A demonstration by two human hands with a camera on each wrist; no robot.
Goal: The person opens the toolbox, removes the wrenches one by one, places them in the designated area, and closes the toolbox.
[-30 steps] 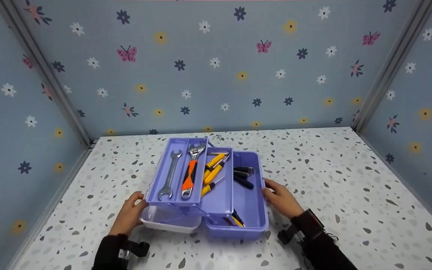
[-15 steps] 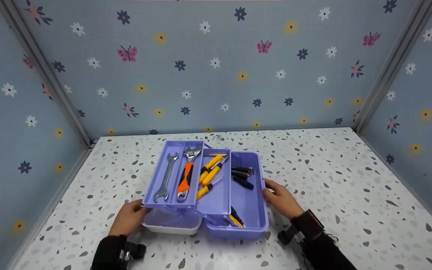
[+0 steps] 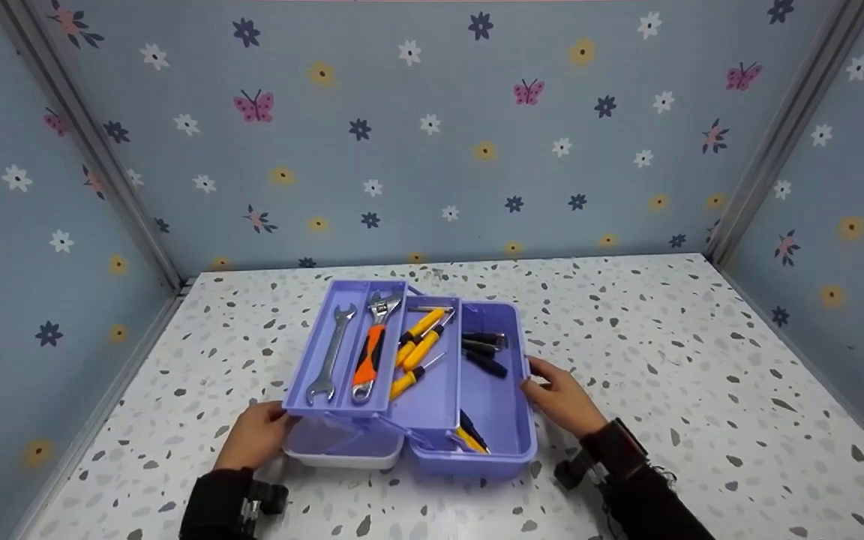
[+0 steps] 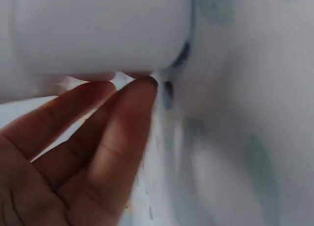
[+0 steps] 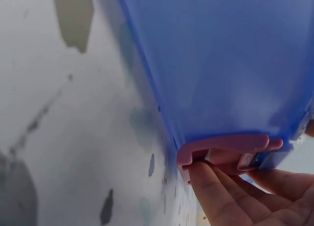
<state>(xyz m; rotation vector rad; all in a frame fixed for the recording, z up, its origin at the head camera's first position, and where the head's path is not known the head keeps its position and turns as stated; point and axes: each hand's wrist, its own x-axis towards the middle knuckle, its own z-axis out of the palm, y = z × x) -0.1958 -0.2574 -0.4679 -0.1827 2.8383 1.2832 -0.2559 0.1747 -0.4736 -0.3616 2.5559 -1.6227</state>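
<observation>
A purple toolbox [image 3: 503, 442] stands on the speckled table, its stepped trays spread to the left and its whitish see-through lid [image 3: 346, 454] lying beneath them. My left hand [image 3: 252, 435] is at the lid's left side. In the left wrist view, its fairly straight fingers [image 4: 122, 133] touch the white lid. My right hand [image 3: 567, 397] holds the box's right side. In the right wrist view, its fingertips are at the pink latch [image 5: 228, 142]. An open-end wrench [image 3: 332, 352] and an orange-black adjustable wrench [image 3: 370, 360] lie in the top tray.
Several yellow-handled screwdrivers [image 3: 423, 349] lie in the middle tray. Black-handled tools [image 3: 486, 364] lie in the box's deep bottom, with a yellow-black tool [image 3: 471, 435] near its front. Flower-patterned walls [image 3: 432, 172] enclose the table [image 3: 627, 322] at back and sides.
The trays have shifted slightly left and toward me, then almost stopped. My left hand has moved down a little along the lid's side. My right hand has stayed at the box.
</observation>
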